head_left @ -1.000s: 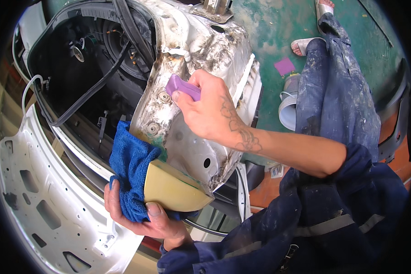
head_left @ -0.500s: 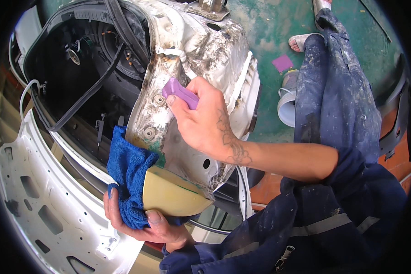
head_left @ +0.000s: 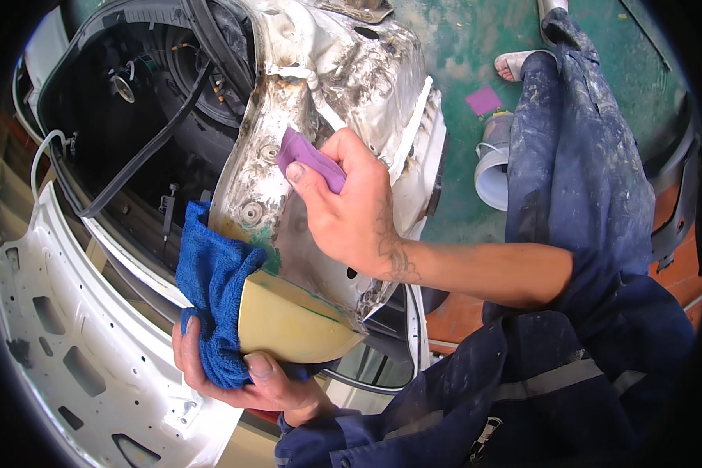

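Note:
My left hand (head_left: 265, 382) grips a blue cloth (head_left: 210, 281) together with a pale yellow curved piece (head_left: 288, 320), thumb at the piece's lower edge. My right hand (head_left: 347, 207) is closed on a purple pad (head_left: 308, 160), held over the dirty, bare white metal (head_left: 273, 109) of a car body. Bolt fittings (head_left: 251, 212) sit in the metal below the pad, and a greenish patch shows beside the cloth. Whether the pad touches the metal is hard to tell.
A dark open cavity (head_left: 132, 156) with hanging rubber seal lies left. A white perforated panel (head_left: 93, 335) fills the lower left. On the green floor (head_left: 468, 54) are a purple sheet (head_left: 483, 101) and white buckets (head_left: 491, 187). Legs in dusty blue trousers (head_left: 569, 148) with sandals stretch along the right.
Both hands keep their grips. The blue cloth and yellow piece have shifted slightly left in the picture; the pad dipped and rose slightly, and the car body sits a little higher in view.

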`<state>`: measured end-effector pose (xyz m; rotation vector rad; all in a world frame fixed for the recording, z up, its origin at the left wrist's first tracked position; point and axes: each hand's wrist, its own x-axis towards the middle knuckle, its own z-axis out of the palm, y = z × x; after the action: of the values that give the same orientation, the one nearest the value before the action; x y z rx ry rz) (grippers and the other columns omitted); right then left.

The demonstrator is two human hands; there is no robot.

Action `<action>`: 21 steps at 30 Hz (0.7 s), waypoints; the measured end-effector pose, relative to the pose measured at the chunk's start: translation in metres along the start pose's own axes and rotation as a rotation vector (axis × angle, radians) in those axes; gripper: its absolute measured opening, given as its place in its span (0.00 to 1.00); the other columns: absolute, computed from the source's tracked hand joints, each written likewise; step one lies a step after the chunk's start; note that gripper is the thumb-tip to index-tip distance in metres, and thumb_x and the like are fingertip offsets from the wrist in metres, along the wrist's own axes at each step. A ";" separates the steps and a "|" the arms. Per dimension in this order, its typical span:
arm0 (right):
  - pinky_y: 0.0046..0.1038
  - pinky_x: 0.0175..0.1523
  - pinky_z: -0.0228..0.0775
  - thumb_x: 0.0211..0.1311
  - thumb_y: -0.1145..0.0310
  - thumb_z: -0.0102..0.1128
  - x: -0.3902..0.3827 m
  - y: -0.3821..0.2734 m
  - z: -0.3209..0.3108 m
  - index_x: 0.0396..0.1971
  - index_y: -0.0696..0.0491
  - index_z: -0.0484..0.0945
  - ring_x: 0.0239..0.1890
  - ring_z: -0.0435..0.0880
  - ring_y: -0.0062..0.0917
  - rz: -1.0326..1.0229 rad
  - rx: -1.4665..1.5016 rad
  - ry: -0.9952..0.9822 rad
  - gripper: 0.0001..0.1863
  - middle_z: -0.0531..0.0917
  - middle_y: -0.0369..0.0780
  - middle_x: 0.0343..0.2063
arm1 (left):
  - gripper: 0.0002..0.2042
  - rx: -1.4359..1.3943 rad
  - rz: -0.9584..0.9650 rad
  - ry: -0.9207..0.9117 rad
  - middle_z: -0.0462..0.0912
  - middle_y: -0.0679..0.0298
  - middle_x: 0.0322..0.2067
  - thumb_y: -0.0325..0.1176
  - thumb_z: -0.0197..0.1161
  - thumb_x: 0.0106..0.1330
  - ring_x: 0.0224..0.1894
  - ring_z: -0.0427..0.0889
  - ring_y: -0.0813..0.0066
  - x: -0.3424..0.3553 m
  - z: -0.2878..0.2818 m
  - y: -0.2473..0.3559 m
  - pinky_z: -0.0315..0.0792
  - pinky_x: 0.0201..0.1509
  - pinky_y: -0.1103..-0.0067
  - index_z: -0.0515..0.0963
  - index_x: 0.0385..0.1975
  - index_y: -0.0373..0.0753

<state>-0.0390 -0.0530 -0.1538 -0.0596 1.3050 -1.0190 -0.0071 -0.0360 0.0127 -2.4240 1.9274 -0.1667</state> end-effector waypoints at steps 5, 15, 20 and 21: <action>0.30 0.29 0.67 0.70 0.69 0.68 -0.006 -0.004 -0.003 0.31 0.57 0.72 0.23 0.73 0.18 -0.113 0.046 -0.130 0.13 0.76 0.38 0.19 | 0.21 -0.185 0.074 0.047 0.77 0.55 0.55 0.44 0.61 0.72 0.57 0.77 0.61 0.001 0.009 -0.006 0.67 0.68 0.64 0.75 0.54 0.33; 0.32 0.31 0.70 0.68 0.71 0.71 0.009 0.008 -0.007 0.32 0.56 0.72 0.24 0.79 0.26 -0.023 0.032 -0.143 0.13 0.76 0.42 0.21 | 0.18 -0.088 -0.021 0.092 0.79 0.58 0.47 0.47 0.58 0.74 0.53 0.77 0.66 0.012 0.009 0.008 0.67 0.65 0.67 0.77 0.44 0.34; 0.44 0.35 0.73 0.68 0.74 0.63 0.007 -0.003 -0.018 0.36 0.58 0.71 0.27 0.84 0.50 -0.140 0.005 -0.286 0.08 0.80 0.50 0.22 | 0.25 -0.063 0.003 0.071 0.79 0.57 0.49 0.55 0.57 0.74 0.53 0.78 0.64 0.011 0.005 0.000 0.67 0.65 0.67 0.77 0.46 0.34; 0.44 0.36 0.73 0.68 0.74 0.63 0.027 0.003 -0.016 0.36 0.58 0.71 0.27 0.84 0.49 -0.068 -0.024 -0.183 0.08 0.80 0.49 0.22 | 0.26 -0.045 0.014 0.077 0.79 0.57 0.49 0.57 0.57 0.74 0.53 0.78 0.64 0.011 0.006 0.001 0.67 0.65 0.67 0.77 0.46 0.34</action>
<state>-0.0528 -0.0607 -0.1813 -0.2121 1.1542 -1.0310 -0.0051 -0.0469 0.0071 -2.4675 2.0000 -0.2215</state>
